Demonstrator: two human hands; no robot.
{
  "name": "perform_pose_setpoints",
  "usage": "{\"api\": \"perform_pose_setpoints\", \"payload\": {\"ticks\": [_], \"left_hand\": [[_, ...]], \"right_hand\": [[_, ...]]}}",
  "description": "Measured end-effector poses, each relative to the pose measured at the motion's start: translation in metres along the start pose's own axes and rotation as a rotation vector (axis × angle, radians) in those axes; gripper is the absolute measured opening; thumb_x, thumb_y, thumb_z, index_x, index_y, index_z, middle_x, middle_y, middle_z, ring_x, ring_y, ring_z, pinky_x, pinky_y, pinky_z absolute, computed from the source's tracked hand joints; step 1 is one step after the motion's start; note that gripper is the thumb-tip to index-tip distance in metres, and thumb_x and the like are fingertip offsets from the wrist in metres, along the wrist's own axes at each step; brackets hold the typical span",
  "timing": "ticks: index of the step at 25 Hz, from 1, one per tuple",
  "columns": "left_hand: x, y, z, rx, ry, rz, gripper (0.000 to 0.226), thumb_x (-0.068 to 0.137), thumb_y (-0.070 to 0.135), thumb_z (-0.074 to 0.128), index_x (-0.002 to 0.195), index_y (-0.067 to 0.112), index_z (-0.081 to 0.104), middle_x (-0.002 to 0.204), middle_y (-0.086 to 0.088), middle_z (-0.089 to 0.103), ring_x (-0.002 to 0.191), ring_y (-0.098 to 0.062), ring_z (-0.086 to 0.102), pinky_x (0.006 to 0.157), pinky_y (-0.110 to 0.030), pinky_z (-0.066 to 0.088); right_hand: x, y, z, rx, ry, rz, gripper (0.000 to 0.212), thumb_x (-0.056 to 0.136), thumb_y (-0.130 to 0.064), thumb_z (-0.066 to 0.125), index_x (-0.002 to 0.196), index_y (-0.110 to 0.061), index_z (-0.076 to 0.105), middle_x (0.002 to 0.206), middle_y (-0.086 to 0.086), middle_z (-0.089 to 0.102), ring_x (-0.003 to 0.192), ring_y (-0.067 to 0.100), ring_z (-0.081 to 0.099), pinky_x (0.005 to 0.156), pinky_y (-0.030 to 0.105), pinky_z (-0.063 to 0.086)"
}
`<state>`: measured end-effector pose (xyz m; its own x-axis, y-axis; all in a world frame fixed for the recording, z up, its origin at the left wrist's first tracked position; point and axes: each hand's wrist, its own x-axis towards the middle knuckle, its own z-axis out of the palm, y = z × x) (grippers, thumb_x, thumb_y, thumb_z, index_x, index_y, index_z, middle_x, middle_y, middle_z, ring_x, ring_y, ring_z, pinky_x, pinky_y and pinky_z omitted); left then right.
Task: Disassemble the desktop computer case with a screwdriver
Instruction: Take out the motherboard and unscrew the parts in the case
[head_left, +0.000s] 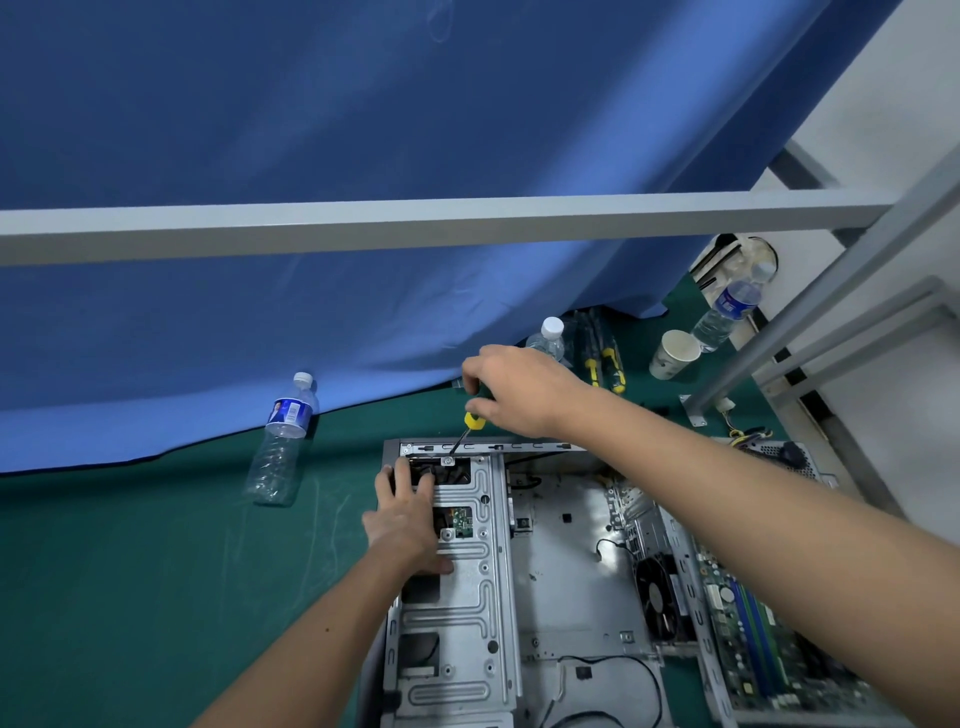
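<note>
1. The desktop computer case (545, 561) lies open on the green mat (156, 571); the left hand (408, 514) rests flat, fingers spread, on its drive cage (462, 571).
2. The right hand (511, 389) pinches the screwdriver (470, 423); its tip sits on a screw tab (448, 460) at the cage's far edge.
3. Probably best: keep the shaft in line with the screw, press down while turning; brace the cage.

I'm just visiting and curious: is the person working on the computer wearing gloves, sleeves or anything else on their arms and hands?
No. Both the left hand and the right hand are bare, with no gloves, and no rings that can be seen. Both forearms are uncovered as far as the picture shows: no sleeve, watch, wristband or cable appears. Whatever is worn above the forearms lies outside the view.
</note>
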<state>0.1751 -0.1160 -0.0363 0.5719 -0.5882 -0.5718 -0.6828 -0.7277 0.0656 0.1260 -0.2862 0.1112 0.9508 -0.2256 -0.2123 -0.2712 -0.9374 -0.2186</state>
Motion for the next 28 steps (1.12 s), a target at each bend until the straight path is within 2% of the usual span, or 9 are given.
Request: {"api": "perform_pose_setpoints", "payload": {"ticks": [3, 6, 8, 11, 13, 17, 23, 25, 28], "left_hand": [[-0.001, -0.005, -0.001, -0.064, 0.013, 0.019, 0.118, 0.058, 0.056, 0.088, 0.150, 0.029, 0.019, 0.156, -0.002, -0.009, 0.146, -0.030, -0.003, 0.103, -0.046, 0.046], [-0.001, -0.007, 0.000, -0.138, -0.011, 0.033, 0.108, 0.057, 0.055, 0.088, 0.144, 0.029, 0.029, 0.154, -0.001, -0.005, 0.145, -0.029, -0.001, 0.102, -0.048, 0.045], [0.000, -0.007, 0.000, -0.202, 0.058, 0.023, 0.087, 0.067, 0.056, 0.082, 0.137, 0.029, 0.039, 0.150, -0.003, 0.009, 0.141, -0.028, 0.011, 0.104, -0.049, 0.041], [0.008, -0.003, -0.006, -0.303, 0.319, -0.012, 0.040, 0.090, 0.049, 0.063, 0.124, 0.028, 0.056, 0.133, -0.003, 0.041, 0.125, -0.024, 0.032, 0.103, -0.045, 0.034], [0.016, 0.003, -0.010, -0.302, 0.411, -0.022, 0.026, 0.096, 0.041, 0.057, 0.116, 0.027, 0.064, 0.124, 0.001, 0.051, 0.119, -0.022, 0.038, 0.099, -0.042, 0.035], [0.028, 0.014, -0.011, -0.322, 0.416, -0.036, 0.021, 0.098, 0.031, 0.054, 0.112, 0.026, 0.069, 0.118, 0.004, 0.058, 0.116, -0.020, 0.044, 0.093, -0.038, 0.037], [0.038, 0.022, 0.003, -0.291, 0.519, -0.081, 0.023, 0.099, 0.033, 0.052, 0.109, 0.026, 0.071, 0.111, 0.005, 0.061, 0.106, -0.018, 0.052, 0.085, -0.034, 0.034], [0.039, 0.026, 0.009, -0.314, 0.556, -0.109, 0.022, 0.097, 0.032, 0.054, 0.105, 0.023, 0.072, 0.108, 0.003, 0.062, 0.102, -0.019, 0.053, 0.081, -0.034, 0.031], [0.041, 0.032, 0.015, -0.395, 0.594, -0.169, 0.021, 0.094, 0.032, 0.057, 0.101, 0.022, 0.074, 0.105, 0.002, 0.064, 0.099, -0.021, 0.052, 0.077, -0.035, 0.026]], "right_hand": [[-0.015, 0.011, 0.003, 0.157, 0.076, 0.077, 0.016, 0.092, -0.035, 0.061, 0.096, -0.019, 0.061, 0.090, -0.005, 0.053, 0.082, 0.019, 0.052, 0.068, 0.032, 0.038], [-0.033, 0.022, 0.009, 0.323, 0.133, 0.203, 0.014, 0.090, -0.036, 0.064, 0.089, -0.022, 0.062, 0.096, -0.004, 0.063, 0.081, 0.023, 0.060, 0.071, 0.036, 0.048], [-0.042, 0.026, 0.015, 0.363, 0.151, 0.268, 0.013, 0.089, -0.036, 0.064, 0.087, -0.023, 0.062, 0.096, -0.002, 0.066, 0.080, 0.027, 0.063, 0.076, 0.040, 0.052], [-0.052, 0.029, 0.026, 0.359, 0.188, 0.339, 0.012, 0.089, -0.035, 0.064, 0.085, -0.024, 0.061, 0.098, -0.004, 0.065, 0.083, 0.021, 0.061, 0.079, 0.038, 0.050], [-0.057, 0.030, 0.033, 0.371, 0.212, 0.381, 0.012, 0.090, -0.035, 0.064, 0.087, -0.024, 0.061, 0.099, -0.005, 0.061, 0.090, 0.019, 0.057, 0.082, 0.036, 0.048], [-0.064, 0.032, 0.041, 0.387, 0.226, 0.422, 0.013, 0.090, -0.036, 0.063, 0.087, -0.024, 0.061, 0.097, -0.004, 0.058, 0.085, 0.018, 0.056, 0.078, 0.035, 0.046], [-0.069, 0.040, 0.052, 0.432, 0.252, 0.460, 0.014, 0.089, -0.038, 0.064, 0.085, -0.025, 0.060, 0.095, -0.008, 0.057, 0.076, 0.011, 0.053, 0.069, 0.031, 0.042], [-0.071, 0.042, 0.057, 0.451, 0.248, 0.478, 0.014, 0.089, -0.038, 0.064, 0.085, -0.025, 0.060, 0.097, -0.009, 0.059, 0.074, 0.010, 0.055, 0.069, 0.031, 0.044], [-0.070, 0.045, 0.061, 0.497, 0.256, 0.518, 0.014, 0.089, -0.038, 0.065, 0.083, -0.026, 0.060, 0.092, -0.010, 0.062, 0.056, 0.010, 0.053, 0.062, 0.030, 0.048]]}}
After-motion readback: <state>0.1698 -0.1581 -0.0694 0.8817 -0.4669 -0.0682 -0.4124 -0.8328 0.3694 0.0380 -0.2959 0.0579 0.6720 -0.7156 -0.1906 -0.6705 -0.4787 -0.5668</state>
